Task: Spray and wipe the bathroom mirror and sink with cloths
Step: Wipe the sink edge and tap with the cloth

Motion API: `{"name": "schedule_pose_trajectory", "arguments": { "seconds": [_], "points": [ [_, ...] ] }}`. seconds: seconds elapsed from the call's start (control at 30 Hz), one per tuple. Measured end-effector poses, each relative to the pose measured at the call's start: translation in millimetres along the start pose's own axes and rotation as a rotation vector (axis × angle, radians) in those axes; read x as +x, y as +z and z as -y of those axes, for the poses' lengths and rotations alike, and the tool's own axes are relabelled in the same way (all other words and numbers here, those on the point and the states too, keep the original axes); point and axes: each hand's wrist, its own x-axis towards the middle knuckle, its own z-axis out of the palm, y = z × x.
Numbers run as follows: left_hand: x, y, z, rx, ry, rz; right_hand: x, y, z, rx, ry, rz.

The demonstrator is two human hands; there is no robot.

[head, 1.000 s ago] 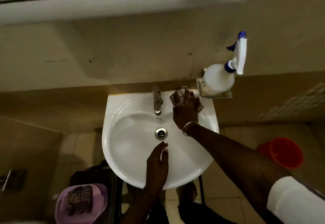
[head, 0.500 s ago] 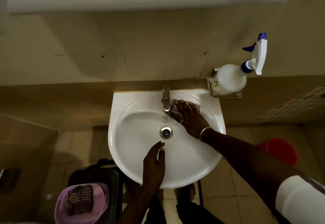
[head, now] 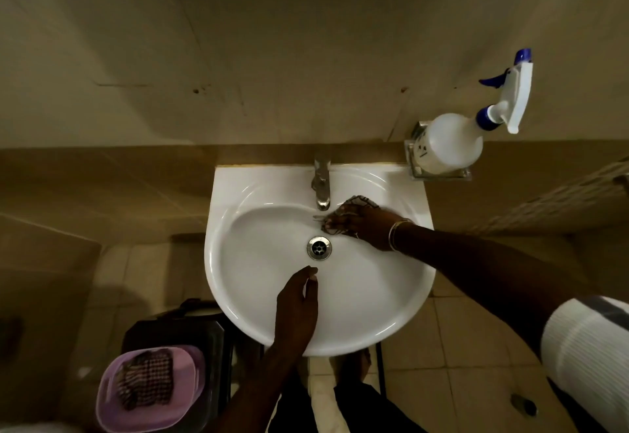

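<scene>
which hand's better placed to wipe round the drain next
Right. The right hand presses the cloth beside the tap, close to the drain; the left hand is at the sink's front, holding nothing.

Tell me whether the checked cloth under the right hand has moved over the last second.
Yes. The checked cloth, pressed by the right hand, has slid from the back rim of the sink, right of the tap, down into the bowl, toward the drain.

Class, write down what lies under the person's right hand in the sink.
A checked cloth lies under the right hand, on the sink beside the tap. Its edges show; the hand covers its middle and the basin below.
</scene>
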Motion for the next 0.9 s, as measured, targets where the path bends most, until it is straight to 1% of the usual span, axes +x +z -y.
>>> {"name": "schedule_pose_trajectory", "arguments": {
  "seconds": [0.07, 0.17, 0.27, 0.37, 0.43, 0.5, 0.53, 0.6, 0.73, 0.9],
  "points": [
    [1.5, 0.6, -2.0, 0.012, -0.013, 0.025, -6.0, 5.1, -4.3, -0.013, 0.018, 0.048],
    [1.6, 1.4, -4.1, 0.026, -0.008, 0.049, -25.3, 10.3, -4.8, 0.018, 0.106, 0.1],
    [-0.5, 1.1, -5.3, 0.025, -0.004, 0.055, -48.9, 11.0, 2.1, 0.029, 0.122, 0.169],
    [-3.2, -1.4, -4.6, 0.033, -0.004, 0.067, -66.5, 11.7, 13.4, -0.021, 0.145, 0.218],
    [-4.0, -5.2, -3.7, 0.048, 0.004, 0.073, -74.5, 7.9, 28.8, 0.012, 0.221, 0.258],
    [-4.0, -10.5, -2.8, 0.059, 0.002, 0.088, -82.3, 3.9, 50.0, 0.062, 0.327, 0.25],
    [-3.1, -13.0, -2.9, 0.063, 0.0, 0.091, -85.2, 4.4, 58.9, 0.074, 0.357, 0.249],
    [-0.4, -18.9, -2.7, 0.073, 0.011, 0.082, -90.8, 5.9, 77.6, 0.1, 0.379, 0.312],
    [5.0, -32.3, -4.2, 0.069, 0.038, 0.058, -89.1, 9.1, 114.8, 0.232, 0.489, 0.377],
    [14.4, -52.4, -4.6, 0.019, 0.031, 0.049, -70.5, -0.5, 169.7, 0.357, 0.593, 0.325]
  ]
}}
